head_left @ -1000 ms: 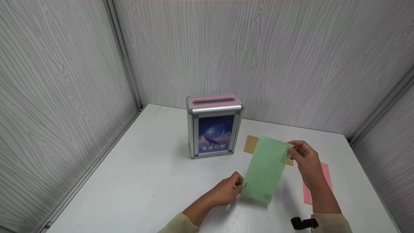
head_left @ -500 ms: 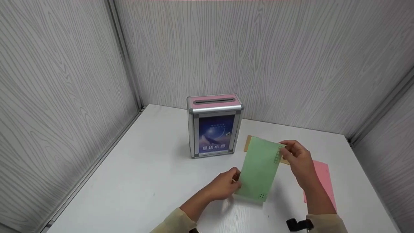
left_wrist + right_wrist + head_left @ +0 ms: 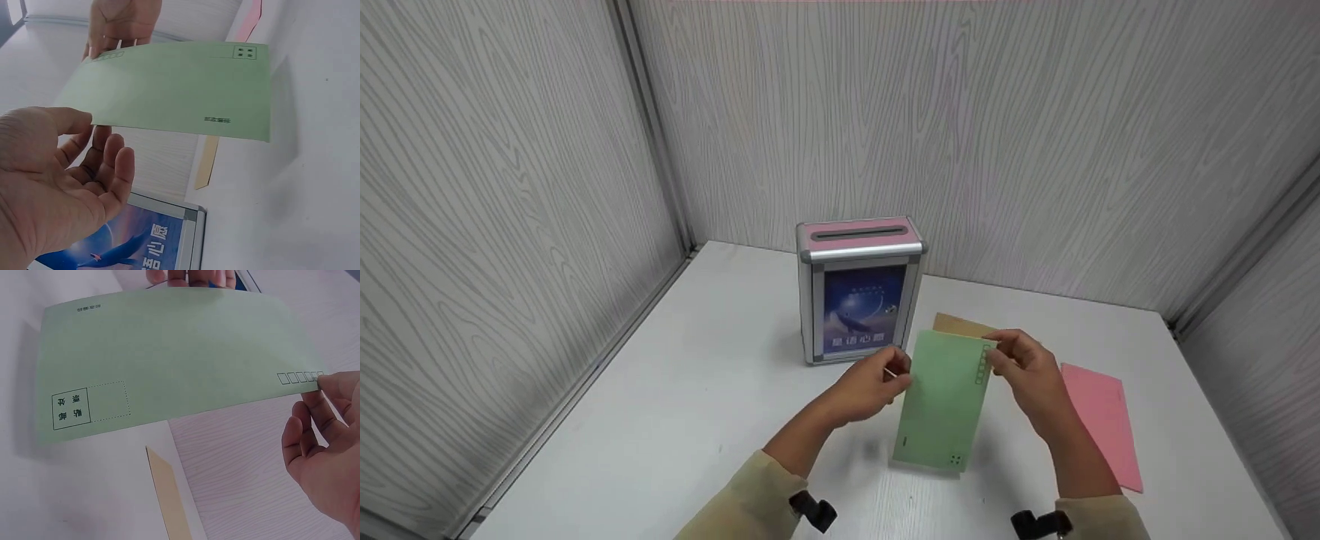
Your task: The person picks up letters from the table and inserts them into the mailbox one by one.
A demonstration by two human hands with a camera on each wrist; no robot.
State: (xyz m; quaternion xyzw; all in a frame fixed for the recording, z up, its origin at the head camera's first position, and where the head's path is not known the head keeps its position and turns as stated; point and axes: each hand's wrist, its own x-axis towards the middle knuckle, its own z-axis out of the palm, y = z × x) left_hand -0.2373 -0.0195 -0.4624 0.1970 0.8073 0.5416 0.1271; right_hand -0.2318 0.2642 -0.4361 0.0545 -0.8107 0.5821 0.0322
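Note:
A green envelope is held up above the table, its long side running toward the front edge. My left hand pinches its left edge near the upper part; in the left wrist view the thumb of that hand lies on the edge, the other fingers curled beneath. My right hand pinches the upper right corner, beside the row of printed squares, as the right wrist view of the hand also shows. Behind the envelope, a tan envelope lies partly hidden on the table.
A box with a pink slotted top and a blue picture front stands behind my left hand. To the right, a pink envelope lies on the white table, partly covered by my right forearm. Grey wood-grain panels enclose the back and sides.
The green envelope has shifted left and become more upright in view, my right hand moving left with it. My left hand has slid up along its left edge. More of the pink envelope shows.

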